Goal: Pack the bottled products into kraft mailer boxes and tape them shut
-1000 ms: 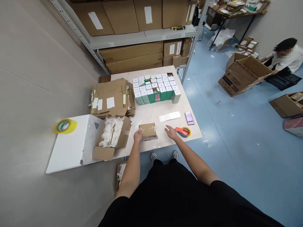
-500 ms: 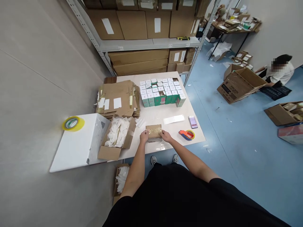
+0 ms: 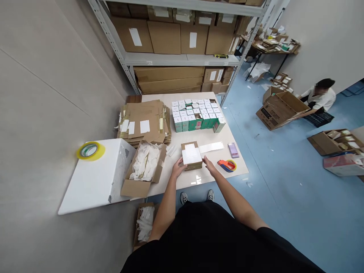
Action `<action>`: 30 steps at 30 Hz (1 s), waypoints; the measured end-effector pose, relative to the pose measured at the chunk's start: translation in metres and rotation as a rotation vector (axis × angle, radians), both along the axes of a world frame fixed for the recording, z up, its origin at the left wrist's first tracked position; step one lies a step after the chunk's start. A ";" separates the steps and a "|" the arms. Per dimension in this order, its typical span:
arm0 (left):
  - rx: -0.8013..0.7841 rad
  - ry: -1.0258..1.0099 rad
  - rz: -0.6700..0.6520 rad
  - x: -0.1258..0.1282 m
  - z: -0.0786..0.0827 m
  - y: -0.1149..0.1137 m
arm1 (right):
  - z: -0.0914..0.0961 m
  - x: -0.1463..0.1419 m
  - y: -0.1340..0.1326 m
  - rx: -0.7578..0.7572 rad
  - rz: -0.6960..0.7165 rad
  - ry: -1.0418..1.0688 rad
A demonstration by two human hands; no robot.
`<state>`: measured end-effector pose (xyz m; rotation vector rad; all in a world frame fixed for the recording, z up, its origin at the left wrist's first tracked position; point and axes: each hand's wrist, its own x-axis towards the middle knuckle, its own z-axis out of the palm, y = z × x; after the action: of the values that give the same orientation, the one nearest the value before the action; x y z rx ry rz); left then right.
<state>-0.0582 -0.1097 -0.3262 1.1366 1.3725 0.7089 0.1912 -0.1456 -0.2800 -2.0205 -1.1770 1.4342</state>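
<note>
A small brown cardboard box (image 3: 191, 156) with a white label on top sits near the front of the white table (image 3: 210, 178). My left hand (image 3: 178, 167) grips its near left side and my right hand (image 3: 209, 165) holds its right side. A white strip of labels (image 3: 212, 146) lies just right of the box. An orange tape dispenser (image 3: 226, 165) rests to the right of my right hand. Behind the box stands a block of several green-and-white cartons (image 3: 196, 114).
A stack of flattened cardboard (image 3: 143, 122) lies at the table's left. An open box of white padding (image 3: 145, 166) sits beside a white foam board (image 3: 93, 178) with a yellow tape roll (image 3: 89, 150). Shelves of boxes (image 3: 170, 38) stand behind. A person (image 3: 320, 96) crouches at far right.
The box has been turned so its white-labelled face is up. Both hands shifted with it, and the right hand came from near the dispenser onto the box. The view tilted up.
</note>
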 end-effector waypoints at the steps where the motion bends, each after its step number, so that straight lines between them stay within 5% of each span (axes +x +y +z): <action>1: -0.047 0.026 -0.018 0.002 -0.004 -0.004 | -0.005 -0.002 -0.003 -0.025 -0.009 0.019; 5: -0.157 0.138 -0.070 0.014 -0.016 -0.019 | -0.022 -0.010 -0.013 -0.106 -0.156 0.171; 11: 0.036 0.301 -0.013 0.023 -0.011 -0.018 | -0.029 0.000 -0.008 0.072 -0.227 0.202; 16: 0.201 0.269 0.003 0.044 0.018 0.016 | -0.023 0.028 0.017 0.239 -0.283 0.194; 22: 0.264 0.264 -0.078 0.108 0.040 0.068 | -0.012 0.083 0.055 0.336 -0.297 0.204; 26: 0.231 0.366 -0.222 0.159 0.027 0.105 | -0.024 0.126 0.088 0.343 -0.210 0.107; 30: 0.113 0.495 -0.400 0.204 -0.005 0.138 | -0.054 0.159 0.121 0.205 0.004 -0.075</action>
<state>0.1457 0.0285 -0.3309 1.6948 1.4511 0.2209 0.3503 -0.0246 -0.3342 -1.9451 -1.3023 1.1955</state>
